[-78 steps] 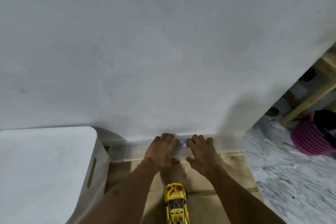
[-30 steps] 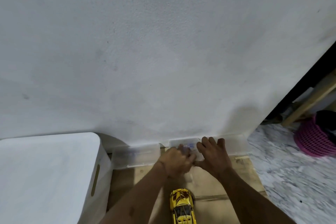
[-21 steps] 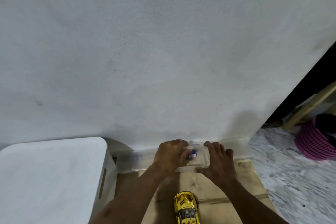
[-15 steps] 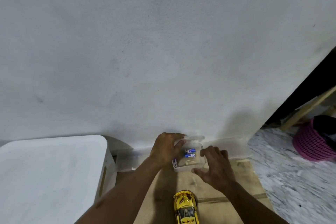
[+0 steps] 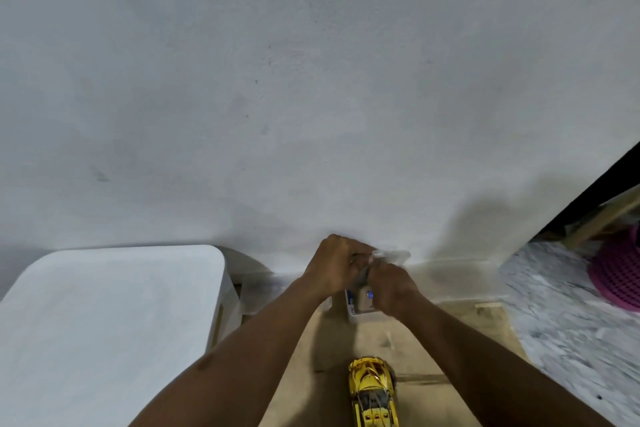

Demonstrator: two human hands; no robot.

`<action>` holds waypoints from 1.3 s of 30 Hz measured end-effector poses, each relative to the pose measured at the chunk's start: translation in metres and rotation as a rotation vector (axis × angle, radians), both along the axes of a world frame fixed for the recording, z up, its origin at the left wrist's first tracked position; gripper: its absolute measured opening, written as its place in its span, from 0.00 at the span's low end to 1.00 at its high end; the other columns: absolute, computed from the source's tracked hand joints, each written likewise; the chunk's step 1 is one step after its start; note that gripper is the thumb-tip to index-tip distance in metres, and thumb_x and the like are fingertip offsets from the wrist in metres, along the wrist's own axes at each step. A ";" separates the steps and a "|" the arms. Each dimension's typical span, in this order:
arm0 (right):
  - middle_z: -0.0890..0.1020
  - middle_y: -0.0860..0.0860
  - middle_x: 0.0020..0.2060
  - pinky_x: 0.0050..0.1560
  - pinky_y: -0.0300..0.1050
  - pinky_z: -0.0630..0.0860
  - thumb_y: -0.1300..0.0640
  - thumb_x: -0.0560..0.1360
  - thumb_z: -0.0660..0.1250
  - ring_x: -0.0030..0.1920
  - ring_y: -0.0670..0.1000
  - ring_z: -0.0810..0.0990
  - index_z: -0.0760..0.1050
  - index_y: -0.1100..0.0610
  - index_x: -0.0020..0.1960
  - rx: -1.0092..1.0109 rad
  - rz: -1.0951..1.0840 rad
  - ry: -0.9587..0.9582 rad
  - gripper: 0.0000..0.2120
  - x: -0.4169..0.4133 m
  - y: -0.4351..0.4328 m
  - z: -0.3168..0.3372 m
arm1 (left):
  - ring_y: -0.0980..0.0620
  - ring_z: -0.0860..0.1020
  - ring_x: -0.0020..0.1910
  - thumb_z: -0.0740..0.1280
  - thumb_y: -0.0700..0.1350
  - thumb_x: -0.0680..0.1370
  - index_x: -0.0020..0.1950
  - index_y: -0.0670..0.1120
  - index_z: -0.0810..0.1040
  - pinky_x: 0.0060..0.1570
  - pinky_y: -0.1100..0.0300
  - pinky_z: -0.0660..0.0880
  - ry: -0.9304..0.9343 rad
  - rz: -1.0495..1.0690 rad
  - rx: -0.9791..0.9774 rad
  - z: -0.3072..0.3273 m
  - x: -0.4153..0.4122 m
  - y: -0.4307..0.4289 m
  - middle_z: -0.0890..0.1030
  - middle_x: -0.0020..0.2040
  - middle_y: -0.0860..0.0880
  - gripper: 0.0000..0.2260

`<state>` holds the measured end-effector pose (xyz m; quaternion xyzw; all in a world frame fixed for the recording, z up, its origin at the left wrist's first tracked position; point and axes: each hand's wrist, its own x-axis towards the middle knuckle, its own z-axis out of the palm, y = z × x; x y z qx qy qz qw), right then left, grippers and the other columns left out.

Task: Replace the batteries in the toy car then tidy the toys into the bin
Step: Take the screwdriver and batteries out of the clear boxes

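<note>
- The yellow toy car [image 5: 372, 392] is parked on the wooden board [image 5: 446, 340] at the very bottom of the view. It has a glossy body and dark windows, and its tail is cut off by the frame edge.
- Its long axis runs straight away from the person, nose aimed at the wall and the hands. It sits between the two forearms and closer to the person than either hand; the right hand looks the nearer one.
- Up by the foot of the wall is the clear battery box [image 5: 358, 310], well apart from the car.
- The left hand [image 5: 337, 265] is curled over the box's top and the right hand [image 5: 391, 288] is curled against its side. Both grip it, knuckles almost meeting.
- A pale flap [image 5: 393, 255] pokes out past the fingers, probably the lid.
- Blue-and-white labels show inside. They're blurred, so batteries is only a guess.
- My read is that the cells are coming out, and the next reach drops back toward the car.
- A white bin [image 5: 104, 322] stands on the left, and a pink basket [image 5: 620, 277] sits far right.
</note>
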<state>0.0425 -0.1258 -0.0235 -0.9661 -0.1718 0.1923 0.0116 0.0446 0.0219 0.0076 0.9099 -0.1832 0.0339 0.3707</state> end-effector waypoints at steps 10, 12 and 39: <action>0.82 0.55 0.57 0.58 0.48 0.77 0.61 0.78 0.64 0.56 0.55 0.82 0.78 0.59 0.60 -0.208 0.054 -0.094 0.12 -0.015 0.002 -0.005 | 0.51 0.84 0.48 0.70 0.40 0.76 0.53 0.47 0.87 0.50 0.64 0.77 -0.051 0.032 0.002 -0.003 0.000 -0.003 0.87 0.49 0.49 0.09; 0.82 0.56 0.58 0.59 0.48 0.77 0.62 0.77 0.64 0.58 0.56 0.81 0.78 0.59 0.61 -0.157 0.094 -0.092 0.13 -0.011 -0.004 -0.006 | 0.51 0.85 0.47 0.69 0.41 0.76 0.52 0.48 0.87 0.47 0.59 0.79 -0.077 0.024 -0.001 -0.003 0.000 -0.001 0.87 0.48 0.50 0.09; 0.82 0.49 0.56 0.58 0.40 0.77 0.49 0.71 0.75 0.55 0.50 0.81 0.76 0.54 0.62 0.206 -0.326 0.038 0.22 -0.023 0.020 -0.019 | 0.47 0.84 0.49 0.61 0.52 0.76 0.55 0.49 0.87 0.53 0.55 0.79 -0.061 0.047 0.055 0.001 -0.003 -0.002 0.87 0.51 0.48 0.18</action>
